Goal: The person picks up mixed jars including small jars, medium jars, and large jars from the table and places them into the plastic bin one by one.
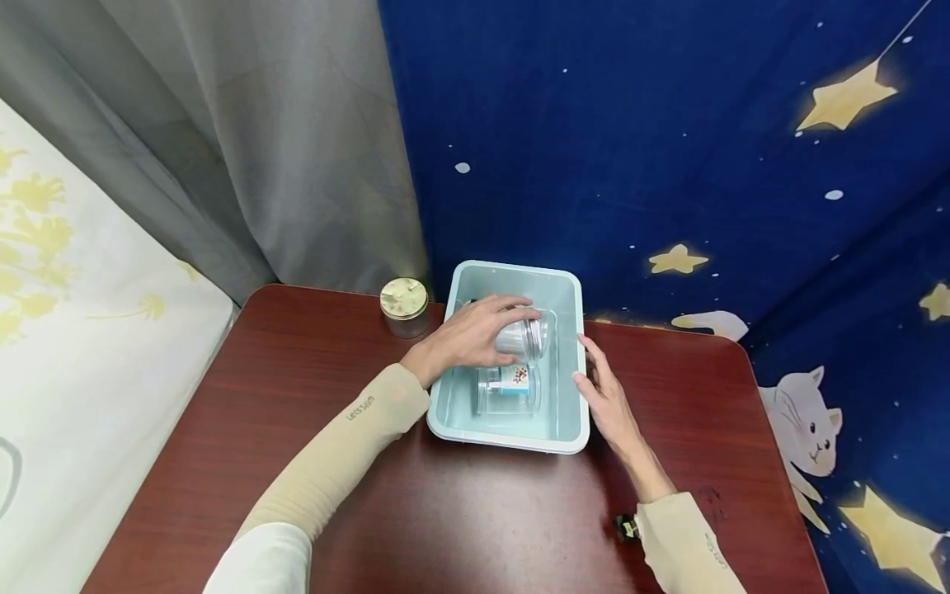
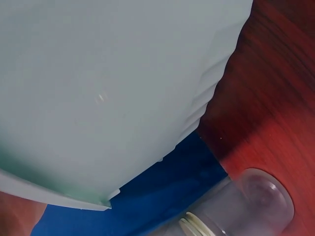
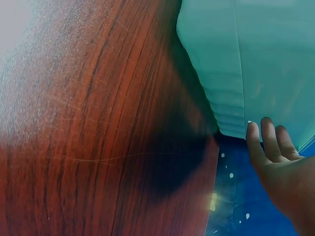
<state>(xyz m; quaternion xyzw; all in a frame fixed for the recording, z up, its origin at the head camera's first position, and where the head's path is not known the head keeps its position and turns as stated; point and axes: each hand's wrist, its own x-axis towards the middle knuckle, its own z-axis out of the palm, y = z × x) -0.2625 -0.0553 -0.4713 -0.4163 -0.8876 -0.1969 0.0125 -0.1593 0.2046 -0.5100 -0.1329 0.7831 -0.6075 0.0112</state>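
My left hand [image 1: 482,332] reaches over the left rim into a pale blue plastic bin [image 1: 512,444]. Thumb and fingers span a clear jar [image 1: 519,338] lying on its side in there, gripping it. Nearer me in the bin lies another clear jar [image 1: 486,392] with a blue-and-white label [image 1: 515,379]. On the bin's right side, my right hand [image 1: 612,404] holds the rim, thumb over the edge. The right wrist view shows several of that hand's fingers [image 3: 269,140] extended along the outer wall.
A clear jar with a gold lid [image 1: 404,304] stands left of the bin, near the back edge of the dark red wooden table [image 1: 326,363]. A small black object [image 1: 627,526] is by the right sleeve. Grey and blue curtains [image 1: 534,165] hang right behind the table.
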